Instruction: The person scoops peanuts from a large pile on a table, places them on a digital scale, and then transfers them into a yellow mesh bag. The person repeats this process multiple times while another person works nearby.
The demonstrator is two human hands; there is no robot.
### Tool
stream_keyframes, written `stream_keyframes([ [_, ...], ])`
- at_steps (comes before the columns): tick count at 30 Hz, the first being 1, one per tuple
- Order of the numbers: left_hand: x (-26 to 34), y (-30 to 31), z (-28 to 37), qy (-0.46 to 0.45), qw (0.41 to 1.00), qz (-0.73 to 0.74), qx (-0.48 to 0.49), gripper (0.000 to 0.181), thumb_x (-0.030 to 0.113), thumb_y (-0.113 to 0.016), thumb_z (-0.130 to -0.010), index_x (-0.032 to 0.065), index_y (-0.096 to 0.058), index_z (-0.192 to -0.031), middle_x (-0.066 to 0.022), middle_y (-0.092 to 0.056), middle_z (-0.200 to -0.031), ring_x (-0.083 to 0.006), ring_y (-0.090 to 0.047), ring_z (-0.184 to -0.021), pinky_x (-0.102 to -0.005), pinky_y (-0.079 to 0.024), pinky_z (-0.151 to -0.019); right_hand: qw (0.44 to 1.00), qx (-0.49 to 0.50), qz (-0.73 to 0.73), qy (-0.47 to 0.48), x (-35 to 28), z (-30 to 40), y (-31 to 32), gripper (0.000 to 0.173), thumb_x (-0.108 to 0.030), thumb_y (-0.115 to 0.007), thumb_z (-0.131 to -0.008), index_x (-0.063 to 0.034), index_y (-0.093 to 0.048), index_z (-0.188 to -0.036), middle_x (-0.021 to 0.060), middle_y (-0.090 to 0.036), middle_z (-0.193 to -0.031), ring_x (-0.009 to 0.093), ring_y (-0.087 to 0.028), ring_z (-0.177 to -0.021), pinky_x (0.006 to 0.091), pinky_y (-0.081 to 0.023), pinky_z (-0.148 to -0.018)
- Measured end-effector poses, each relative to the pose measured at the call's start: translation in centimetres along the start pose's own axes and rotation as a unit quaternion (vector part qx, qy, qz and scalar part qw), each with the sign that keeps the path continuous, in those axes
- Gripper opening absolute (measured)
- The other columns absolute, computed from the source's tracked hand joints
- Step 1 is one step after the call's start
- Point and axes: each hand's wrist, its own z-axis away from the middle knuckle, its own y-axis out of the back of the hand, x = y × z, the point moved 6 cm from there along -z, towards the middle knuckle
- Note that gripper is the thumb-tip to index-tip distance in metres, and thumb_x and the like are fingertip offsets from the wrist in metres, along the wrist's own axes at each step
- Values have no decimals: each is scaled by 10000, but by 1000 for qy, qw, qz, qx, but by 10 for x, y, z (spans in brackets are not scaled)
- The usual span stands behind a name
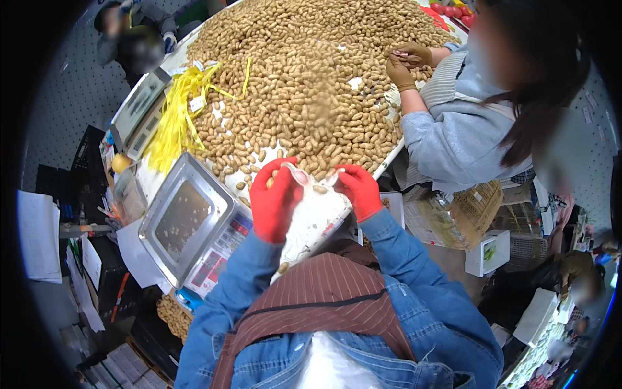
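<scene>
My left hand (pixel 274 202), in a red glove, is curled around a few unshelled peanuts (pixel 270 182) at the near edge of the peanut pile (pixel 311 97). Its thumb tip looks pale and pinkish, not red. Opposite it, my right hand (pixel 360 192), also red-gloved, has its fingers bent inward and a whitish tip at the thumb. Whether anything sits between those fingers is hidden. Between both hands lies the white table edge (pixel 311 219), dirt-flecked, with a loose peanut (pixel 319 189) on it.
A digital weighing scale (pixel 194 223) with a metal pan stands at my left. Beyond it hang yellow mesh strips (pixel 177 116) and a second scale (pixel 141 114). A co-worker's gloved hands (pixel 406 65) work over the pile at right. Cardboard (pixel 478 214) lies below them.
</scene>
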Motion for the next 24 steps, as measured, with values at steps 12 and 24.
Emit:
stream_keyframes([
  [12, 183, -116, 103, -349, 795, 101, -486, 233, 217, -644, -779, 81, -593, -960, -82, -628, -855, -224, -564, -600, -301, -404, -455, 997, -55, 35, -39, 22, 24, -23, 212, -97, -564, -832, 11, -555, -1015, 77, -588, -804, 145, -581, -706, 260, -499, -652],
  [24, 108, -107, 62, -280, 822, -356, -346, 61, 17, -545, -766, -8, -587, -802, -100, -609, -761, -227, -583, -664, -270, -443, -559, 989, 17, -127, -72, -3, 51, 20, 184, -39, -467, -834, 28, -500, -1002, 143, -583, -906, 245, -605, -816, 351, -508, -756],
])
